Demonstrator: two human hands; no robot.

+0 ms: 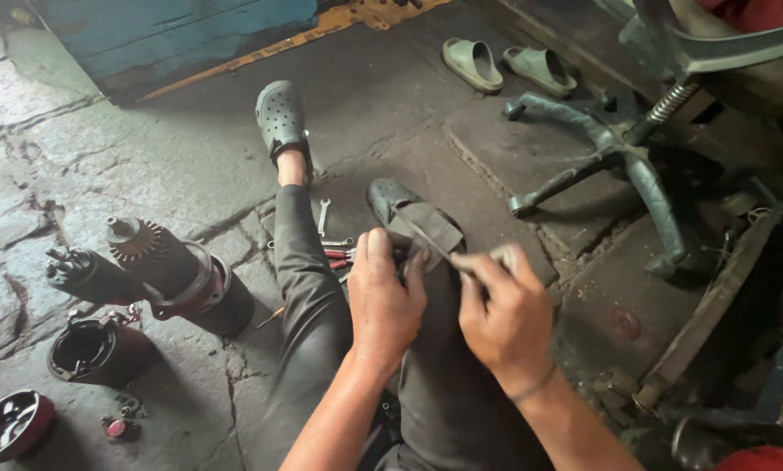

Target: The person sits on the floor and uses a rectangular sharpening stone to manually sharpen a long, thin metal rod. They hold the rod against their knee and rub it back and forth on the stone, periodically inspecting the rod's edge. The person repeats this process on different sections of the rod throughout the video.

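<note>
Single head-worn camera looks steeply down and forward, close over the wearer's lap and stone floor [78, 131]; no second view.

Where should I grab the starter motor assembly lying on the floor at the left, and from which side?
Grip the starter motor assembly around its dark cylindrical body, coming from above. It lies on its side with the toothed pinion end pointing up-left; the wide red-rimmed flange probably makes the near end awkward, so the smooth barrel between looks the surest hold.
</note>
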